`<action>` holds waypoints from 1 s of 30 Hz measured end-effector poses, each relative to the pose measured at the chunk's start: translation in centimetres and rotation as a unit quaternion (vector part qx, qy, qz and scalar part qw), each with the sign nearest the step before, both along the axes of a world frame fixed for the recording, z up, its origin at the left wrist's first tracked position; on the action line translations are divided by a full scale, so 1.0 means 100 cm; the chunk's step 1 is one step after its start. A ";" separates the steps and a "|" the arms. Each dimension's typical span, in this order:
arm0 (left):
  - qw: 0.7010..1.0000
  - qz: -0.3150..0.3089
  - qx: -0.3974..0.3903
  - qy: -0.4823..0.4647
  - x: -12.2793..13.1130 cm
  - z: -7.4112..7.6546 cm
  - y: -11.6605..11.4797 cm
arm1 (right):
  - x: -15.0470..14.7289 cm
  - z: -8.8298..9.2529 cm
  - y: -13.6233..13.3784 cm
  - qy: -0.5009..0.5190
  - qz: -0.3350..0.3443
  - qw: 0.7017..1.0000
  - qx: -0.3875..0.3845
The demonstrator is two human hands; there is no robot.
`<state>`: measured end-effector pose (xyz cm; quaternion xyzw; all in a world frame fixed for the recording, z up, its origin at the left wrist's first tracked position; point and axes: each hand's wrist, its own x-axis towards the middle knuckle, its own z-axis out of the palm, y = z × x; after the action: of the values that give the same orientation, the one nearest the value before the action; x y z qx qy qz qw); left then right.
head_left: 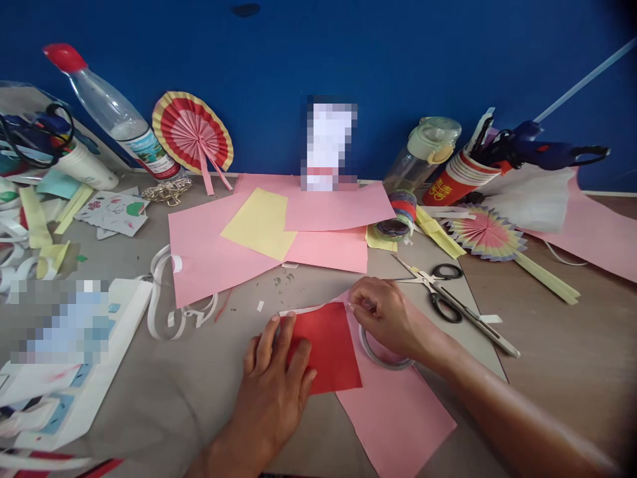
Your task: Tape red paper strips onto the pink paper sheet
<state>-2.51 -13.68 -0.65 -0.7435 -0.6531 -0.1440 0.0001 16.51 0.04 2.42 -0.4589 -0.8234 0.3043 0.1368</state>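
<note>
A red paper square [331,355] lies on the table, overlapping a pink paper sheet [405,421]. My left hand [273,378] rests flat on the red paper's left side, fingers spread. Along the paper's top edge runs a thin white strip of tape [313,309]. At the top right corner my right hand [381,312] is closed in a pinch on the strip's end; the fingertips are partly hidden. A tape roll [393,364] lies under that hand, on the pink sheet. Scissors [438,289] and a cutter knife [480,325] are just right of it.
Behind are pink sheets [209,245] and a yellow piece [261,222]. Folded paper fans [192,129] stand left and lie right. A plastic bottle [109,103], a clear flask [423,149] and a red paper cup [450,176] line the blue wall. A white power strip [114,338] is at left.
</note>
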 end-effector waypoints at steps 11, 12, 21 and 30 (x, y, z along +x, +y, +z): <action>1.000 0.002 0.001 0.000 0.001 0.001 0.001 | 0.006 0.011 0.011 -0.072 0.014 0.995 -0.072; 1.000 0.002 0.001 -0.002 0.001 0.001 0.001 | 0.006 0.011 0.012 -0.081 0.013 0.994 -0.073; 1.000 -0.001 0.000 -0.004 0.000 0.000 0.000 | -0.002 0.012 0.016 -0.113 -0.012 0.990 -0.079; 1.000 0.017 -0.001 -0.021 0.001 0.000 -0.001 | -0.008 -0.001 0.018 -0.118 0.008 0.993 -0.019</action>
<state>-2.44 -13.77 -0.65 -0.7291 -0.6656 -0.1592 -0.0117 15.71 1.88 2.33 -0.4872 -0.8318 0.2645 0.0275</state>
